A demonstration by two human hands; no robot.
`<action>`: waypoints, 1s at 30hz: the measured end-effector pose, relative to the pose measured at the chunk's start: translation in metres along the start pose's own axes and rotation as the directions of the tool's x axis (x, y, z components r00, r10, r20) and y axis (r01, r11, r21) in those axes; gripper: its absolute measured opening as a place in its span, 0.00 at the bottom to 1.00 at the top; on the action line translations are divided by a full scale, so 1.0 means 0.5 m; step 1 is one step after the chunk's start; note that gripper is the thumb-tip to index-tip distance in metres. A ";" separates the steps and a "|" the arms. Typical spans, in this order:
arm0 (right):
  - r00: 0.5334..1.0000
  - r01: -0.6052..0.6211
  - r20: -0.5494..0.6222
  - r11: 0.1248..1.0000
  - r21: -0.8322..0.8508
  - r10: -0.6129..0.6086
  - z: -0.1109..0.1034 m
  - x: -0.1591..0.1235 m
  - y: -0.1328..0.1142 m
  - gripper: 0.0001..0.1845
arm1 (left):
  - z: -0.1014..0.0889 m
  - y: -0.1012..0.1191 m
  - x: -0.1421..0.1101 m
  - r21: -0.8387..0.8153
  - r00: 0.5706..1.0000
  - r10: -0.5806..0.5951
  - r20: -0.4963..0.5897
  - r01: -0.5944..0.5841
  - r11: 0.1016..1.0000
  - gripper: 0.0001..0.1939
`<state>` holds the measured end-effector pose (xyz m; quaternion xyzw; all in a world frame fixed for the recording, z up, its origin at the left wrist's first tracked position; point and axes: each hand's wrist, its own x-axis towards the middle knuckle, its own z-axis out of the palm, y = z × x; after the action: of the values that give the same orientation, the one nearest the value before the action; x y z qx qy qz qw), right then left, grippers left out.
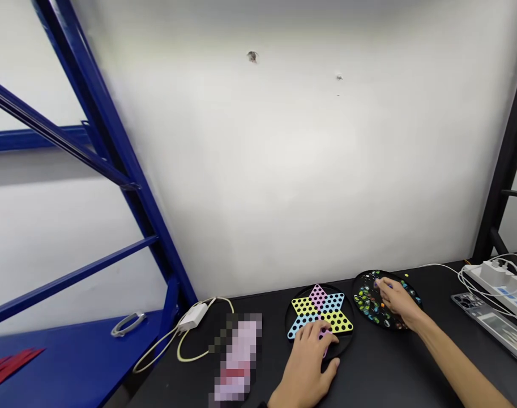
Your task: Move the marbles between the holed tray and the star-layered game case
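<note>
A Chinese checkers board [320, 309] with a pink, blue and yellow star full of holes lies on the black table. My left hand [307, 362] rests over its near edge, fingers spread and slightly bent, covering the star's nearest point. To the right, a round black tray [360, 275] holds many loose glass marbles [363, 300] in green, blue, white and orange. Over the tray's right side, my right hand [396, 297] has thumb and fingertips pinched together on what looks like a small dark blue marble, mostly hidden by the fingers.
A phone [496, 326] lies to the right, beside a white power strip [502, 283] with tangled cables. On the left are a white adapter [193, 316] with a looped cable and a pixelated pinkish object [241, 357]. Blue metal framing [143, 198] and a white wall [292, 170] stand behind.
</note>
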<state>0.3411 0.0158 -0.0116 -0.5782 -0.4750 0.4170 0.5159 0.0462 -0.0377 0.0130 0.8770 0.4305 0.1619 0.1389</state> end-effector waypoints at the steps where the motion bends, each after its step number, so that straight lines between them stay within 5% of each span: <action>1: 0.998 -0.056 0.002 0.980 0.190 0.057 -0.008 0.002 -0.007 0.18 | 0.000 0.001 0.000 -0.003 1.000 -0.004 0.007 0.004 1.000 0.14; 4: 0.989 -0.143 0.051 0.815 0.562 0.139 -0.041 0.005 -0.024 0.13 | -0.001 0.003 0.001 -0.005 1.000 -0.016 0.024 0.016 1.000 0.14; 9: 0.975 -0.165 0.024 0.650 0.742 0.220 -0.100 0.009 -0.020 0.10 | 0.001 0.000 -0.001 -0.002 1.000 -0.006 0.002 0.006 1.000 0.13; 17: 0.964 -0.202 0.041 0.620 0.758 0.264 -0.111 0.008 -0.008 0.17 | 0.002 -0.003 0.000 0.040 1.000 0.006 -0.009 -0.005 0.999 0.13; 30: 0.946 -0.322 0.202 0.638 0.700 0.255 -0.045 -0.008 -0.035 0.12 | -0.002 0.001 0.000 0.003 1.000 -0.014 0.025 0.014 1.000 0.13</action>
<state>0.3598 0.0077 0.0083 -0.3775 -0.1944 0.6709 0.6080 0.0459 -0.0380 0.0141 0.8761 0.4350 0.1497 0.1442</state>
